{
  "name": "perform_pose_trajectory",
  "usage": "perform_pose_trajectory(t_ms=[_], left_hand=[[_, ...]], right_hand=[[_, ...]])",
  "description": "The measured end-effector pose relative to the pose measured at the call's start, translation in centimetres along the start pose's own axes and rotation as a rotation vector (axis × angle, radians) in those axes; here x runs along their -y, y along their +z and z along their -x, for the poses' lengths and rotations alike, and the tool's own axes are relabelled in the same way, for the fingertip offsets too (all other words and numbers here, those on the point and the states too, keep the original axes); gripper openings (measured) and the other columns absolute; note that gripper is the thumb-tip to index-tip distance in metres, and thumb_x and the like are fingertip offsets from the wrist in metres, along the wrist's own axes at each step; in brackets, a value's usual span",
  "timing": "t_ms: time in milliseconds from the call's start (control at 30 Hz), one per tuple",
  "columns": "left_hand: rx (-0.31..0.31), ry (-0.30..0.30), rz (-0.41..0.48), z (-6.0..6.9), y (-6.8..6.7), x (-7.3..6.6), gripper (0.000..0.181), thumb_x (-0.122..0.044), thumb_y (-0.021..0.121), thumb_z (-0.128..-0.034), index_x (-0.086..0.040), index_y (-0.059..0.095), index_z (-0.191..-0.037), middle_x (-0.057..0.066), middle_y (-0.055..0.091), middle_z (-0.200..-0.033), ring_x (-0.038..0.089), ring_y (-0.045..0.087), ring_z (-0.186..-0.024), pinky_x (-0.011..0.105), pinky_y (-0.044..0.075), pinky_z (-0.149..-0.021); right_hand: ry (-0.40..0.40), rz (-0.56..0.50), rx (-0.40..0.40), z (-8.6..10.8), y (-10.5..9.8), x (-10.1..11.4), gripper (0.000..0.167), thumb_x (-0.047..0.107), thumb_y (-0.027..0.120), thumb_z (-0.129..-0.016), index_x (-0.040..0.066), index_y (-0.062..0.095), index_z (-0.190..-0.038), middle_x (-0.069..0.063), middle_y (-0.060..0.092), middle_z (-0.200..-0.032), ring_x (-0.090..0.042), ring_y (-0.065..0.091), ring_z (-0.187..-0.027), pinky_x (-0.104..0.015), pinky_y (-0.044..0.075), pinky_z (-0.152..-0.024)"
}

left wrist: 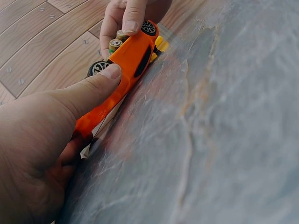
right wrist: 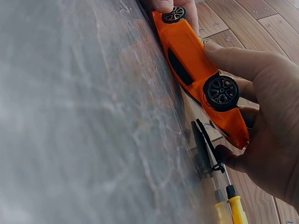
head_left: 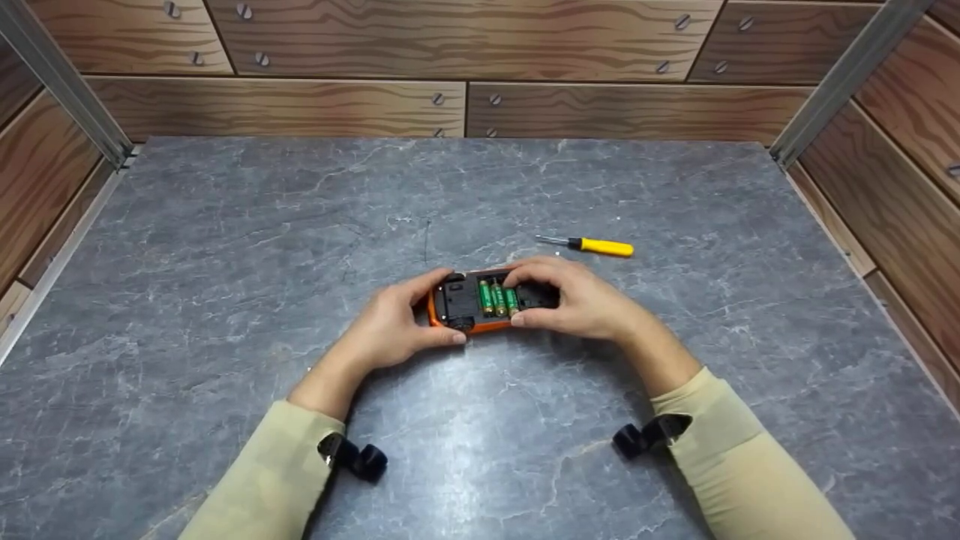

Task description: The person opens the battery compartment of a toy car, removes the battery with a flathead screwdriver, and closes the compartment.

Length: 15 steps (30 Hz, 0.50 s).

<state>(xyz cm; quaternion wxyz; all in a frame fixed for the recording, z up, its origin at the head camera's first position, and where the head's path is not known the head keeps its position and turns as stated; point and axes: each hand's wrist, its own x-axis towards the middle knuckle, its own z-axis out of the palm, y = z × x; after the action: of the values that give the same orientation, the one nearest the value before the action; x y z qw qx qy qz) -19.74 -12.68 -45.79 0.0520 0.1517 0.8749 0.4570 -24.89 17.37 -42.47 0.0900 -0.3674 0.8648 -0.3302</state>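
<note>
An orange toy car (head_left: pixel 491 327) lies wheels up, its black underside showing in the head view. Side by side in its open compartment sit green batteries (head_left: pixel 499 300). The left hand (head_left: pixel 390 319) grips one end of the car; its thumb presses the orange side near a wheel (left wrist: pixel 99 67). Around the other end, the right hand (head_left: pixel 581 300) holds the car, thumb on the near edge. One curled right finger touches the batteries from above. Part of the car's right end is hidden under that hand.
Beyond the right hand, a screwdriver (head_left: pixel 606 247) with a yellow handle lies on the grey marbled table (head_left: pixel 247 225). A thin black piece (right wrist: pixel 208 144) lies near its shaft in the right wrist view. Wood-patterned walls (head_left: pixel 465 41) stand behind and at both sides.
</note>
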Motion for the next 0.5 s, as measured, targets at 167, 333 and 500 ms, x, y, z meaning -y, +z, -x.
perform_pose_trajectory(t_ms=[167,333,500], left_hand=[[0.005,-0.004,0.002,-0.01,-0.01,0.0,0.1,-0.041,0.096,-0.0779,-0.015,0.047,-0.161,0.009,0.056,-0.156,0.027,0.056,-0.138,0.046,0.039,-0.121],[0.007,0.0,0.003,-0.05,0.0,0.08,0.099,-0.041,0.096,-0.0782,-0.015,0.048,-0.161,0.008,0.056,-0.156,0.026,0.056,-0.138,0.045,0.039,-0.12],[0.002,0.006,-0.003,-0.08,-0.07,0.11,0.098,-0.041,0.096,-0.0779,-0.015,0.049,-0.16,0.007,0.057,-0.155,0.025,0.055,-0.14,0.044,0.038,-0.121]], right_hand=[[0.002,-0.027,0.004,0.0,-0.03,0.01,0.046,0.033,0.086,-0.09,0.017,0.071,-0.13,-0.005,0.057,-0.154,-0.031,0.049,-0.144,-0.057,0.035,-0.121],[0.001,-0.056,-0.004,-0.06,-0.04,-0.15,0.046,0.03,0.087,-0.088,0.016,0.071,-0.129,-0.005,0.058,-0.154,-0.03,0.048,-0.145,-0.055,0.033,-0.123],[-0.024,-0.126,-0.038,-0.2,-0.07,-0.29,0.048,0.024,0.09,-0.085,0.013,0.072,-0.129,-0.009,0.059,-0.152,-0.031,0.049,-0.144,-0.054,0.031,-0.124]])
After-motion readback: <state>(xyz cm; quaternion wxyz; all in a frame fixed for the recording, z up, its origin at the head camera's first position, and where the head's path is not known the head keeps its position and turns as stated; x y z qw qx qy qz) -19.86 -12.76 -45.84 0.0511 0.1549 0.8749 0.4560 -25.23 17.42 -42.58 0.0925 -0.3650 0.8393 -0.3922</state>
